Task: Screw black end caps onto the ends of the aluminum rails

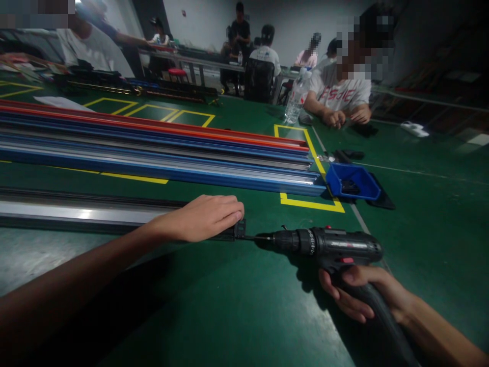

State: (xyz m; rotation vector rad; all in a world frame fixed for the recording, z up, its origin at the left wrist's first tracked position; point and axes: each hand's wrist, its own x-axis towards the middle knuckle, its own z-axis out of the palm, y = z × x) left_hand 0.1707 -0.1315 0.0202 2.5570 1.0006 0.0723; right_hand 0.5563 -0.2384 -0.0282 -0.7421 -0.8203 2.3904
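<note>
My right hand (355,290) is wrapped round the handle of a black cordless drill (340,245), which lies on its side pointing left. Its long thin bit reaches a small black end piece (240,229) at the right end of a long dark metal rail (95,210) with a silvery face. Over that end of the rail, my left hand (208,216) is closed with fingers curled on its far side. A small screw (283,227) stands up near the drill's chuck. Whether the bit sits in a screw is too small to tell.
Beyond lie several long blue rails (191,171) and an orange-red rail (198,127). A blue bin (353,182) with dark parts stands by their right ends. Yellow tape (313,205) marks the green table (229,316). A water bottle (297,97) stands near a co-worker (340,97) opposite.
</note>
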